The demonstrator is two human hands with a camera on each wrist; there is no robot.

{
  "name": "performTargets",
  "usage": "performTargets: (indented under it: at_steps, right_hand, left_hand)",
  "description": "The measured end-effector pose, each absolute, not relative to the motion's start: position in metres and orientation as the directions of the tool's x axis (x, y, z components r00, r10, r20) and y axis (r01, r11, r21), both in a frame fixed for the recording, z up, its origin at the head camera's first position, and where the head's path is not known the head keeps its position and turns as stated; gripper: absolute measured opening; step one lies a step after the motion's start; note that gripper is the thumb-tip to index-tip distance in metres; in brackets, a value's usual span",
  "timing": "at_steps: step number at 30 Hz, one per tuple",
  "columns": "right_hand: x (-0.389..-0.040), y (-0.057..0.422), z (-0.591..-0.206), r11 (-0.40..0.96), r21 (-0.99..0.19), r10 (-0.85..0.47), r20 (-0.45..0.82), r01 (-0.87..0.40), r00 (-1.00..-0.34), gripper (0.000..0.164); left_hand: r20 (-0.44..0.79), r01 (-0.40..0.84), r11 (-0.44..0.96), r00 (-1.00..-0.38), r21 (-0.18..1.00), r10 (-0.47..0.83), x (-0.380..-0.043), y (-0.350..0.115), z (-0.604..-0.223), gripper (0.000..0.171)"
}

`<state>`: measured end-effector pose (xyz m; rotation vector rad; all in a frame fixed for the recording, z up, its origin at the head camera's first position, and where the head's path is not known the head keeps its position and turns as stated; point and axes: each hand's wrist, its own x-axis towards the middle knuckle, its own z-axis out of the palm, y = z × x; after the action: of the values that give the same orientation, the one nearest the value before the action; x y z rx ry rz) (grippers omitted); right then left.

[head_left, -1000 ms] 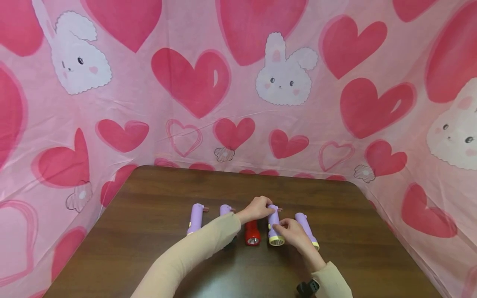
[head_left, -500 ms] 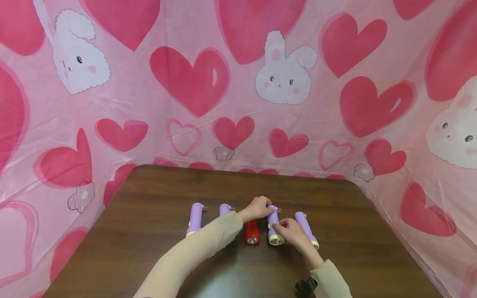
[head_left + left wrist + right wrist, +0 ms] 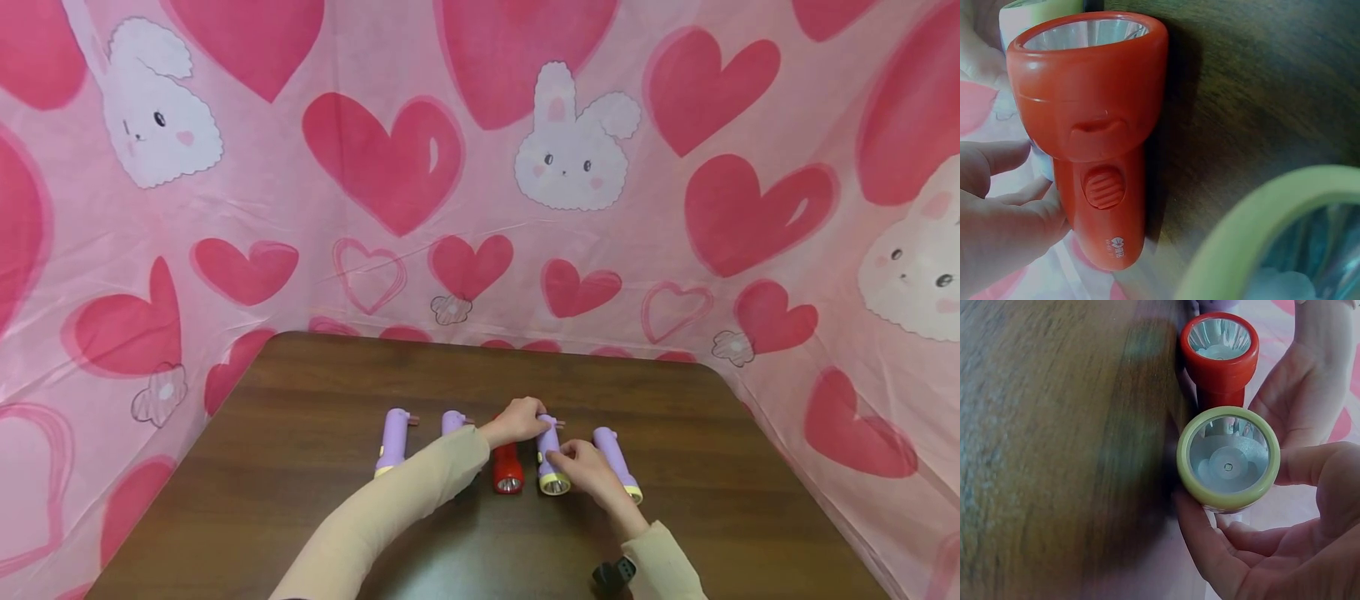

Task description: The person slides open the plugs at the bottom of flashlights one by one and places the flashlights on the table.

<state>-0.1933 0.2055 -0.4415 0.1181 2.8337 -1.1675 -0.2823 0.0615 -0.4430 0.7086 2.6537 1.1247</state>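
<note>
My left hand [image 3: 517, 421] reaches over a red flashlight [image 3: 507, 477] and pinches the tail end of a purple flashlight [image 3: 548, 442] with a pale yellow rim. Beside that flashlight's head, my right hand [image 3: 588, 468] grips its side between thumb and fingers. The purple flashlight lies on the table, lens toward me, just right of the red one. In the right wrist view its yellow-rimmed lens [image 3: 1229, 459] sits between the right thumb and fingers. The red flashlight [image 3: 1107, 125] fills the left wrist view and partly hides the left fingertips.
Another purple flashlight [image 3: 615, 458] lies slantwise right of my right hand. Two more, a far-left purple flashlight [image 3: 393, 437] and a partly hidden purple flashlight [image 3: 452, 422], lie to the left, under or beside my left sleeve [image 3: 405, 492]. The brown table [image 3: 345, 375] meets pink heart-patterned cloth behind.
The held purple flashlight has shifted very slightly left, toward the red one, both hands moving with it. The other flashlights stay in place.
</note>
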Motion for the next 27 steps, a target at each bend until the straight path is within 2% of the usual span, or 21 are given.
performTargets:
  at_steps: [6,18,27]
  right_hand:
    - [-0.195,0.205,-0.442,0.696,-0.711,0.043,-0.103,0.104,-0.994,0.029]
    - [-0.195,0.206,-0.442,0.707,-0.702,0.028,-0.090,0.084,-0.996,0.027]
    - [-0.195,0.208,-0.441,0.777,-0.629,-0.005,-0.032,0.016,-0.999,0.025]
  left_hand:
    - [-0.003,0.337,0.627,-0.879,0.702,0.476,-0.277,0.063,-0.435,0.023]
    - [0.031,0.371,0.648,-0.881,0.665,0.472,-0.273,0.065,-0.434,0.021]
    - [0.038,0.377,0.651,-0.881,0.659,0.471,-0.276,0.069,-0.438,0.021]
